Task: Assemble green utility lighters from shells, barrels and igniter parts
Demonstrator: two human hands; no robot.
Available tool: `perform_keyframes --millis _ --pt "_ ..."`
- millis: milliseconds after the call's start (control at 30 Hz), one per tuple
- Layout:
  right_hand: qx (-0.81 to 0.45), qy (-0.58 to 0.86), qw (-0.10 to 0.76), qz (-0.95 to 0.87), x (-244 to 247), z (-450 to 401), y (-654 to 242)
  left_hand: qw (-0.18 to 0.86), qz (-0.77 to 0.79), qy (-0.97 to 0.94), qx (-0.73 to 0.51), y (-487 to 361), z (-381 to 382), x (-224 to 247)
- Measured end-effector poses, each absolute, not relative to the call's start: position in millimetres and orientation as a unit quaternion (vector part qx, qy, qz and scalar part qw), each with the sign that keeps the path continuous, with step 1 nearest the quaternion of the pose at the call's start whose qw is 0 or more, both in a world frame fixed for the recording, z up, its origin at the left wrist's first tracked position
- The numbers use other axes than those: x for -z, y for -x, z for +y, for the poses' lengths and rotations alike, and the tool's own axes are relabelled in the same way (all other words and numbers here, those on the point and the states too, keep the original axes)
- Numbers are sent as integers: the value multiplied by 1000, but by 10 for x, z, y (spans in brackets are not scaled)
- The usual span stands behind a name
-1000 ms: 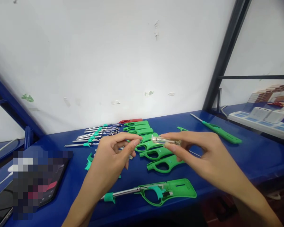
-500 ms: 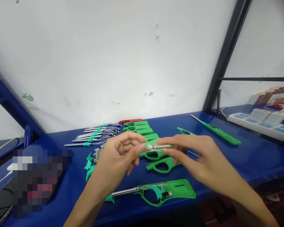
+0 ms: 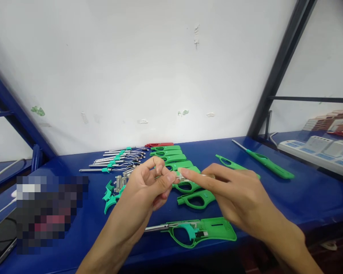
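A small clear lighter fuel tank is held level between my two hands, mostly covered by fingers. My left hand pinches its valve end with thumb and forefinger. Wrapped along the tank's body, my right hand lays its forefinger near the valve. Below them lies an opened green lighter half-shell, fitted with a metal barrel, a teal trigger and an igniter. Just behind my hands sits a bare green half-shell. More clear fuel tanks lie left of my left hand.
Metal barrels with wires and loose teal triggers lie at left. Green shells and a red shell form a column at the back. An assembled lighter and a power strip are at right; a dark device at left.
My right hand has rolled over and its forefinger has slid left toward the valve end, hiding more of the tank. My left fingers have curled in more. The view shifted slightly.
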State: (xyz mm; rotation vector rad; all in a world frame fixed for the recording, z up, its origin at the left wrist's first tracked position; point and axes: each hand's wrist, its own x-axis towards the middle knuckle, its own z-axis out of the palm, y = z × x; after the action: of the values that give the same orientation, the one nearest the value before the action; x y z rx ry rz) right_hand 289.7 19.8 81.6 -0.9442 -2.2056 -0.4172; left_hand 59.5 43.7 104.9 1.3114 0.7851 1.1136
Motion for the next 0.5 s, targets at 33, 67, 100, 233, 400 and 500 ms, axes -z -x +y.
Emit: perform_keyframes --millis 33,67,100,233,400,500 --pt "170 366 341 -849 -808 201 -2890 593 332 -557 -477 -592 439 -1038" --pt "175 367 337 -849 -800 202 -2885 604 327 -551 -474 -589 439 -1031" --pt "175 368 334 -850 -795 199 -2882 615 323 -543 -471 -585 436 -1026" --pt "161 375 325 -853 -787 165 -2887 659 308 -512 -457 -565 416 -1034" --pt "134 375 312 -862 -807 118 -2894 682 311 -496 -439 -555 411 -1077" --pt "137 380 299 -865 -813 107 -2888 686 308 -497 -434 -557 416 -1102"
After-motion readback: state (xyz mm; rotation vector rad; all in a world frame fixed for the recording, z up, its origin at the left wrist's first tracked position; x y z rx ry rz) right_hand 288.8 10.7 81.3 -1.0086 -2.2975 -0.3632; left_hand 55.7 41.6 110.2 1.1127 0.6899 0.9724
